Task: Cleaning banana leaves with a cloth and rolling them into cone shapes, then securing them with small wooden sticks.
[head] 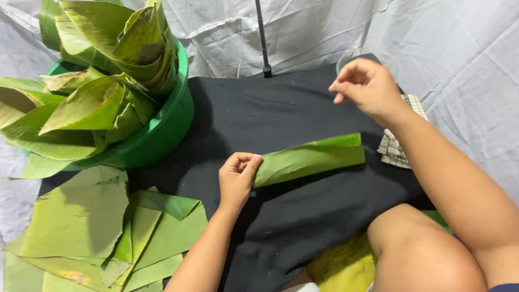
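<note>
The left hand (237, 176) has its fingers (250, 162) curled tight around one end of a rolled banana leaf (311, 158), while the right hand (367, 86), fingers pinched together and holding nothing visible, hovers beyond the roll's far end.

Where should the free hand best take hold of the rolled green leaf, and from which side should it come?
Probably the free right end of the rolled leaf, from above. The roll lies flat on the black cloth, its left end already pinched by the left hand. The right hand hovers just above, with fingertips pinched together. A light grip across the roll seems best.
</note>
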